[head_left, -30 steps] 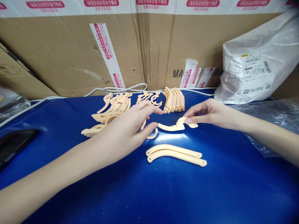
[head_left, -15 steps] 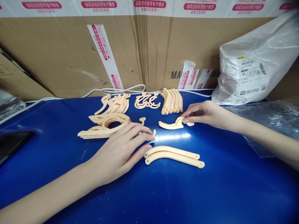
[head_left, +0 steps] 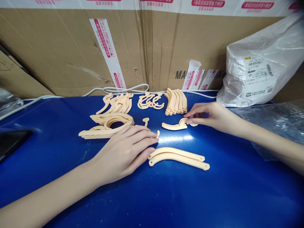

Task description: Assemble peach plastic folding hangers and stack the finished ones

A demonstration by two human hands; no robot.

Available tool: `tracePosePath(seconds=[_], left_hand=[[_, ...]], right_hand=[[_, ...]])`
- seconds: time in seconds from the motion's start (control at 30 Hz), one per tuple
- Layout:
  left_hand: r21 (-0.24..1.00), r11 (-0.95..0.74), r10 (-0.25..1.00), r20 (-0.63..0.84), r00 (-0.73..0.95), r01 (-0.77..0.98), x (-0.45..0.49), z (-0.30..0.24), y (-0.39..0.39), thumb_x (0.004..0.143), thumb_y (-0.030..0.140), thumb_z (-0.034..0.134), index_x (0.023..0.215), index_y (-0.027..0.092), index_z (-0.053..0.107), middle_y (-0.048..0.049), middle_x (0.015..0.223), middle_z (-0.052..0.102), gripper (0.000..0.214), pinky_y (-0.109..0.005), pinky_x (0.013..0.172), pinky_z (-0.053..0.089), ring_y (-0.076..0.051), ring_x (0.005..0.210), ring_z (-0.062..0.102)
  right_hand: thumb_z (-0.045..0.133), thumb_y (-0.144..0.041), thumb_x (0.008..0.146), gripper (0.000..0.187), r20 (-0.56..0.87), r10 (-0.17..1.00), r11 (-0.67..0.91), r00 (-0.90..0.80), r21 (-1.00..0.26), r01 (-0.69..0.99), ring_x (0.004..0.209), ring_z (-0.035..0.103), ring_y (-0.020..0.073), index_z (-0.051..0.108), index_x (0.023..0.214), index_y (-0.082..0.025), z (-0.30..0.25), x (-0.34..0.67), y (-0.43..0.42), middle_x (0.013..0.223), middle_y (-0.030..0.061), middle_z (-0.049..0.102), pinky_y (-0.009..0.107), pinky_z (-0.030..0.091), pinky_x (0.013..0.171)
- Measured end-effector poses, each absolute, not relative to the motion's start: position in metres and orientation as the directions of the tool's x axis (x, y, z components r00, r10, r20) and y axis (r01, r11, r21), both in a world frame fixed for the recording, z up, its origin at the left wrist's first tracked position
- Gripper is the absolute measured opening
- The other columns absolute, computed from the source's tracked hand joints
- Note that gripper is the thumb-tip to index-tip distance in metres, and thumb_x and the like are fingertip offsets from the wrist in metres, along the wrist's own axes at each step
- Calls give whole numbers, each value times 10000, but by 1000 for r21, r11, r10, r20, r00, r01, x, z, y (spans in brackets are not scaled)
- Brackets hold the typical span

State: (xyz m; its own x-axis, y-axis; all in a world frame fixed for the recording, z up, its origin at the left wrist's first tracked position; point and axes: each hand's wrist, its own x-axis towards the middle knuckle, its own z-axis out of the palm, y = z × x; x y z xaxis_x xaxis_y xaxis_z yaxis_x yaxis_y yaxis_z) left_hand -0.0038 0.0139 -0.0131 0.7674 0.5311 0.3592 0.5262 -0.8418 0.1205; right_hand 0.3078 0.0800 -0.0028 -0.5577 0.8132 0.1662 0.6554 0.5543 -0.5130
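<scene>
My right hand (head_left: 206, 115) pinches the end of a short curved cream piece (head_left: 182, 122) between thumb and forefinger. That piece touches a longer bent piece (head_left: 172, 126) lying flat. My left hand (head_left: 129, 152) rests palm down with its fingers stretched out, and its fingertips reach a small hook-shaped piece (head_left: 158, 133), partly hidden beneath them. Close to its thumb lie two long curved cream bars (head_left: 179, 158), side by side. Behind the left hand sits a stack of wing-shaped pieces with a round opening (head_left: 95, 133); a small knobbed piece (head_left: 146, 121) lies to its right.
Along the back are a pile of S-shaped pieces (head_left: 118, 104), several thin hooks (head_left: 150, 101) and a row of curved bars (head_left: 175, 101). A white cable (head_left: 99, 91) runs before the cardboard box (head_left: 161, 47). A white bag (head_left: 256, 66) stands right; a dark flat object (head_left: 14, 144) lies left.
The view has shifted slightly. Both hands stay almost in place; the right thumb and forefinger remain at the short curved piece, and the left fingers lie a little closer together.
</scene>
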Motion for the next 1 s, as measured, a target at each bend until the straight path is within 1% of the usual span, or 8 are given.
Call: tracePosePath(seconds=[0.2,0.5,0.6,0.67,0.77,0.9,1.0], left_hand=[[173,-826,562,333,757,536,-2,-11,14,967,237,438,1123,182,625,-40,1167,659,250,-384,960,387,-208,1082,533],[165,-837,543,379,750,522,-3,-14,14,972,230,436,1099,188,624,-21,1141,661,231,-376,933,395,-202,1052,522],[168,-833,549,373,748,528,-3,-14,14,972,230,439,1100,189,622,-20,1148,656,227,-379,934,394,-202,1055,519],[172,-831,552,367,748,529,-3,-14,15,969,226,446,1102,191,620,-17,1151,653,222,-375,934,395,-199,1060,518],[172,-829,555,363,748,532,-3,-14,16,966,217,456,1113,193,616,-14,1159,648,219,-365,930,396,-195,1070,514],[174,-830,554,369,747,530,-3,-15,18,964,210,461,1125,192,614,-15,1161,647,222,-358,927,397,-193,1072,512],[148,-830,550,379,744,537,-2,-16,18,961,188,468,1118,190,619,-9,1136,660,218,-349,909,400,-187,1046,523]], right_hand=[[583,-536,852,402,181,796,583,-577,-487,651,696,575,161,737,994,-192,-1,309,79,880,62,673,298,400,614],[605,-535,835,403,217,799,588,-561,-474,655,661,567,149,738,987,-187,-4,311,80,864,51,671,291,402,586],[602,-514,848,370,234,803,588,-549,-460,665,692,590,153,734,985,-197,-2,311,79,889,48,680,291,416,601],[585,-482,873,330,262,804,591,-533,-439,676,740,614,165,732,961,-201,2,310,77,904,49,688,299,438,643],[540,-422,917,291,337,785,617,-520,-355,702,787,632,180,720,920,-193,13,308,71,900,54,697,316,465,700],[497,-343,945,262,462,687,679,-561,-134,722,838,621,202,698,955,-175,29,297,53,904,71,689,335,470,721],[474,-268,952,242,460,609,737,-647,-24,676,906,615,223,674,1039,-163,28,285,36,982,86,688,366,462,764]])
